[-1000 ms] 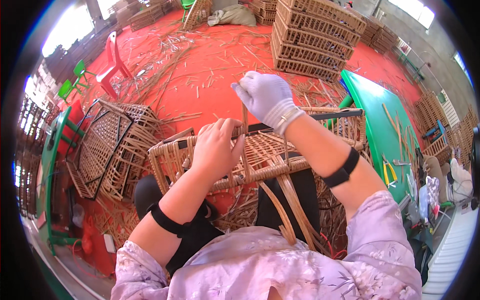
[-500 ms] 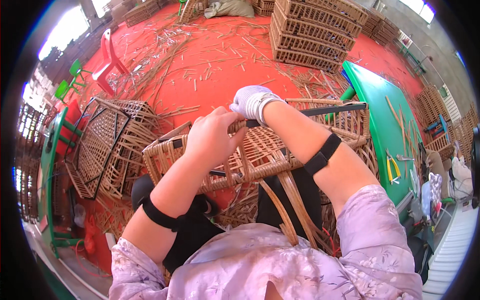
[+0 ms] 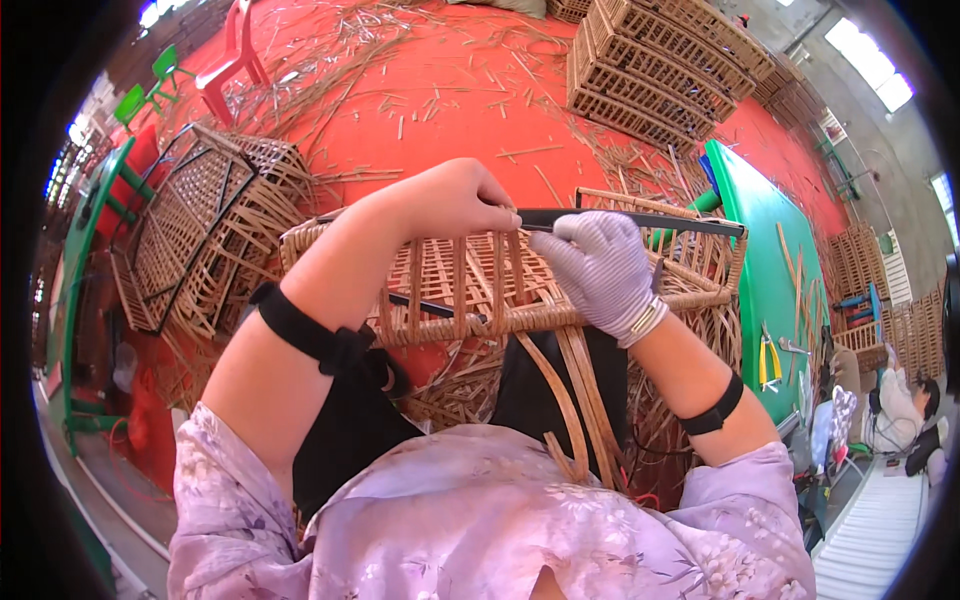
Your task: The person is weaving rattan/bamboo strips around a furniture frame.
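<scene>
Across my lap lies a woven rattan basket (image 3: 440, 328) on its side, with a black metal bar (image 3: 690, 226) along its far edge. My bare left hand (image 3: 460, 200) reaches over that edge, thumb and fingers pinched on a rattan strip (image 3: 513, 262) wrapped at the bar. Just right of it is my right hand (image 3: 603, 268) in a pale striped glove, fingers curled in close to the bar. A dark pointed thing (image 3: 657, 274) shows beside the glove; what the fingers hold is hidden. Loose rattan strips (image 3: 588, 395) hang from the near rim toward me.
A partly woven basket (image 3: 190, 215) leans at the left by a green table edge. At the right, a green table (image 3: 765, 240) bears yellow-handled pliers (image 3: 769, 360). Stacked baskets (image 3: 650, 85) and a red chair (image 3: 232, 65) stand farther off. Rattan scraps litter the red floor (image 3: 430, 120). Another person (image 3: 905, 405) is at far right.
My left hand has moved up and right along the bar. The gloved right hand has come back over the bar, nearer me and farther right. The whole view has shifted somewhat.
</scene>
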Motion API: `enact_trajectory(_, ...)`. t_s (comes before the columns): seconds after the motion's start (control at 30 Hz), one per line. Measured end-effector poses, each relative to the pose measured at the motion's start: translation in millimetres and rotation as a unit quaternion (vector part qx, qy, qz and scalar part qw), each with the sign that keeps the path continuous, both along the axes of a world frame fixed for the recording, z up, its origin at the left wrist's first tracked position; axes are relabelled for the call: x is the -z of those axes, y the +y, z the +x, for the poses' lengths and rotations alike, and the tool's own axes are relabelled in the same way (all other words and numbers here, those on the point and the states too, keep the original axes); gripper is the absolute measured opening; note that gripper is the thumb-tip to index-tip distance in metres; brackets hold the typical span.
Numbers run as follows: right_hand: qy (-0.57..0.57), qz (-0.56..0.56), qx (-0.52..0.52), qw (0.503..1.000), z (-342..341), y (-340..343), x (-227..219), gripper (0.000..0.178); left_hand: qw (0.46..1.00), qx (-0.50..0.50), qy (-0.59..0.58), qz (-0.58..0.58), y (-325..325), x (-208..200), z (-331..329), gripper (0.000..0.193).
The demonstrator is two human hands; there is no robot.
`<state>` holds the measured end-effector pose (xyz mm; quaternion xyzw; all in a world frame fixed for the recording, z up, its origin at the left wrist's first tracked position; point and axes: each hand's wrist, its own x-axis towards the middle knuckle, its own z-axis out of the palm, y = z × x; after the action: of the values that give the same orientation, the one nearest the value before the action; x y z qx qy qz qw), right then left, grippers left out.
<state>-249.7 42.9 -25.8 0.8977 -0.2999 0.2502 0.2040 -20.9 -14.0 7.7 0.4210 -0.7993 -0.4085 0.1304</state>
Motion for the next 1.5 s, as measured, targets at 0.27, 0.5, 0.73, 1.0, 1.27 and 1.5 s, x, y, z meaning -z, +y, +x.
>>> enact_trajectory(0.27, -0.019, -0.002, -0.029, 0.999, 14.2, -1.5, 21.9, 0.02, 1.0, 0.009, 0.003, 0.017, -3.3, 3.8, 1.5, 0.027)
enact_trajectory(0.5, -0.119, -0.032, -0.021, 0.992, 13.3, -18.7, -9.4, 0.009, 0.997, -0.034, 0.023, -0.061, 6.8, 9.8, -2.7, 0.029)
enact_trajectory(0.73, -0.052, 0.011, -0.007, 0.999, 29.5, -53.3, -24.9, 0.019, 0.994, -0.003, -0.025, -0.108, 10.6, 6.0, 2.5, 0.033)
enact_trajectory(1.0, -0.051, 0.358, 0.063, 0.93, 35.3, -89.8, -15.7, 0.035, 0.987, -0.051, -0.007, -0.152, 13.6, 13.2, -3.8, 0.033)
enact_trajectory(1.27, 0.161, 0.48, 0.093, 0.857, 46.3, -118.6, -9.7, 0.037, 0.901, -0.094, -0.009, -0.423, 40.9, 23.3, -20.4, 0.028)
enact_trajectory(1.5, 0.147, 0.569, 0.171, 0.79, 48.5, -117.4, -16.4, 0.031, 0.917, -0.094, -0.026, -0.387, 37.2, 24.5, -25.7, 0.027)
